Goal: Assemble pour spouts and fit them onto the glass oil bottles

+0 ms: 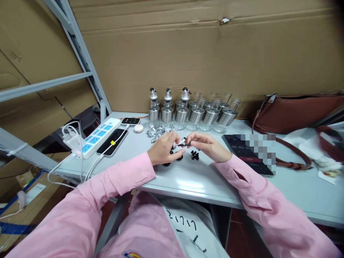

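My left hand is closed around a silver pour spout, its fingers curled over the metal. From the other side my right hand pinches a small black part at the spout's end, thumb against forefinger. Whether the two pieces are joined is too small to tell. On the table just below the right hand lie several little black pieces. Round black stoppers show partly under my left palm. Behind the left hand rests a heap of silver spout tops.
Steel-and-glass bottles stand along the cardboard wall, three with spouts fitted. To the left are a power strip, a phone and a round white case. A dark tablet and brown bag lie right.
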Motion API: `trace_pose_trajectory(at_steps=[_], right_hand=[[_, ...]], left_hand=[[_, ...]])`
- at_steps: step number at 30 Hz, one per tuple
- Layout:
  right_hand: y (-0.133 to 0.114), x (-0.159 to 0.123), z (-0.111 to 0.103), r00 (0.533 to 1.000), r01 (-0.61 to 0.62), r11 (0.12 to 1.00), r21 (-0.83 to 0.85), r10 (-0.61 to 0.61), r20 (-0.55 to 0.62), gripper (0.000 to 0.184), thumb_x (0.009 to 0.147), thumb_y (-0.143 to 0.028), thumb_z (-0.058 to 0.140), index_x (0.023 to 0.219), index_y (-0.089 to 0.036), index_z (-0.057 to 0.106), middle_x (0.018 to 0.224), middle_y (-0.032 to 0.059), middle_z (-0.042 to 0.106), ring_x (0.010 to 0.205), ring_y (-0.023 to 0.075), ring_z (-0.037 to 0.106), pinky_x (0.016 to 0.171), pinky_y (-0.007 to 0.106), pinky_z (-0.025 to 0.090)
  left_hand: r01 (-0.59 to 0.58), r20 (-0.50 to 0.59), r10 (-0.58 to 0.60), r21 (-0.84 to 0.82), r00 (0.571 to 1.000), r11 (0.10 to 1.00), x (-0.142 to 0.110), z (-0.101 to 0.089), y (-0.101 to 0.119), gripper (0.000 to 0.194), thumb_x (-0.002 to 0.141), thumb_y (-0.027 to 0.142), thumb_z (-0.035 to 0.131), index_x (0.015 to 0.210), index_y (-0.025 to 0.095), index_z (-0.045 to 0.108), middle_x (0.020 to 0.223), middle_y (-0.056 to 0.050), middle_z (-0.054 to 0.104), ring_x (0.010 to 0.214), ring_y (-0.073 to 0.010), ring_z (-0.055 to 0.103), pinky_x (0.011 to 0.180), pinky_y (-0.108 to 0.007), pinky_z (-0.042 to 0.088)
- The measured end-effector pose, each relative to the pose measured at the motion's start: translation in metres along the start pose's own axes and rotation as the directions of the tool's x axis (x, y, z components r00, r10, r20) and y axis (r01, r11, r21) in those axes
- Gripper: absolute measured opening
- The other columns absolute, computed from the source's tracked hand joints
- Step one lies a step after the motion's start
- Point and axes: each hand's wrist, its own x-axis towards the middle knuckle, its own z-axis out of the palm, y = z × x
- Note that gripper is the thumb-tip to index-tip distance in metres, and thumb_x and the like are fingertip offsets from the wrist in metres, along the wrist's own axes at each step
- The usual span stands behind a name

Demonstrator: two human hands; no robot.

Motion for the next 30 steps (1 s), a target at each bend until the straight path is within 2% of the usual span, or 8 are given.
trace_pose_trajectory(at_steps=[6, 12, 16, 21, 30], right_hand=[[0.0, 0.0, 0.002, 1.0, -0.022, 1.0, 0.016, 0.021, 0.021, 0.027, 0.07, -0.046, 0.068, 0.076, -0.021, 0.063, 0.073, 0.0007, 0.061, 0.067, 0.0138, 0.055, 0.07, 0.033, 0.047], [-0.002, -0.001, 0.008, 1.0, -0.015, 1.0, 0.026, 0.016, -0.022, 0.029, 0.067, -0.044, 0.072, 0.08, -0.02, 0.06, 0.078, 0.001, 0.063, 0.066, 0.0126, 0.056, 0.067, 0.031, 0.048], [-0.002, -0.001, 0.012, 0.995, 0.023, 1.0, 0.01, -0.022, -0.099, 0.032, 0.063, -0.038, 0.077, 0.08, -0.02, 0.057, 0.074, -0.001, 0.061, 0.063, 0.0108, 0.056, 0.062, 0.027, 0.046], [-0.001, -0.001, 0.013, 0.982, 0.043, 0.997, -0.07, -0.055, -0.182, 0.034, 0.061, -0.044, 0.076, 0.075, -0.02, 0.057, 0.064, -0.0021, 0.057, 0.059, 0.0119, 0.054, 0.058, 0.028, 0.045], [-0.001, -0.001, 0.012, 0.978, 0.013, 0.997, -0.073, -0.028, -0.208, 0.034, 0.058, -0.043, 0.078, 0.074, -0.019, 0.06, 0.062, -0.0012, 0.061, 0.057, 0.0127, 0.057, 0.057, 0.029, 0.047]], left_hand=[[0.009, -0.008, -0.009, 0.018, 1.0, 1.0, -0.001, 0.002, -0.002, 0.024, 0.089, 0.039, 0.047, 0.078, 0.019, 0.04, 0.074, 0.0, 0.052, 0.062, -0.0114, 0.048, 0.065, -0.026, 0.042], [0.016, -0.055, -0.012, 0.075, 0.998, 0.997, 0.0, 0.001, -0.003, 0.027, 0.089, 0.042, 0.047, 0.076, 0.018, 0.042, 0.07, 0.0, 0.052, 0.062, -0.0123, 0.046, 0.063, -0.026, 0.041], [0.002, -0.082, 0.005, 0.089, 0.997, 0.996, 0.001, 0.002, -0.003, 0.026, 0.09, 0.04, 0.045, 0.076, 0.018, 0.042, 0.069, 0.0, 0.051, 0.062, -0.0127, 0.046, 0.062, -0.026, 0.04], [-0.016, -0.059, 0.022, 0.102, 0.998, 0.995, 0.001, 0.003, -0.003, 0.026, 0.091, 0.04, 0.045, 0.076, 0.018, 0.043, 0.07, 0.0, 0.052, 0.062, -0.0123, 0.047, 0.063, -0.026, 0.04], [-0.01, -0.082, 0.02, 0.121, 0.996, 0.993, 0.0, 0.004, -0.005, 0.028, 0.09, 0.043, 0.045, 0.077, 0.018, 0.043, 0.071, 0.0, 0.052, 0.063, -0.0124, 0.048, 0.062, -0.025, 0.041]])
